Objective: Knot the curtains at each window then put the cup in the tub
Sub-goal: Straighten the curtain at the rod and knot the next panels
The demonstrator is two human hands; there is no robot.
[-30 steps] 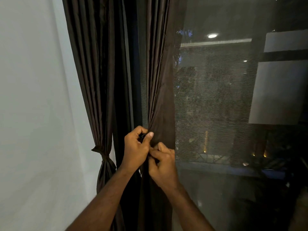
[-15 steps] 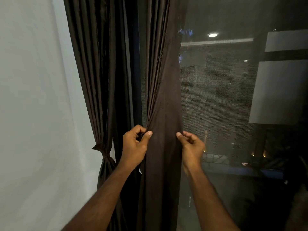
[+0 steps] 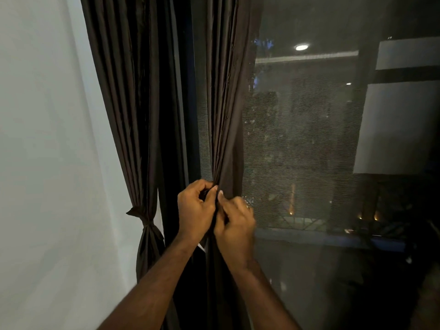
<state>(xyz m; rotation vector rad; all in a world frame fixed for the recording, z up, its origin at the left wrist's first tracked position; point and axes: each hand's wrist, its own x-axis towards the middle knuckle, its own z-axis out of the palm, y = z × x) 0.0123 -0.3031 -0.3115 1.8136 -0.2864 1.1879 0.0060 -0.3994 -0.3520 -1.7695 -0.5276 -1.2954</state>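
Inner curtain, dark brown, hanging against the window screen: my right hand, half a second ago out at its edge, now pinches the gathered folds beside my gripping left hand, so bunching precedes knotting.

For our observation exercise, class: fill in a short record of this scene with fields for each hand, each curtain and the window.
left hand: grips gathered curtain
right hand: fingers curled on same curtain
right curtain: bunched at the hands, not knotted
left curtain: already knotted, beside wall
window: dark, mesh-covered
cup, tub: not in view
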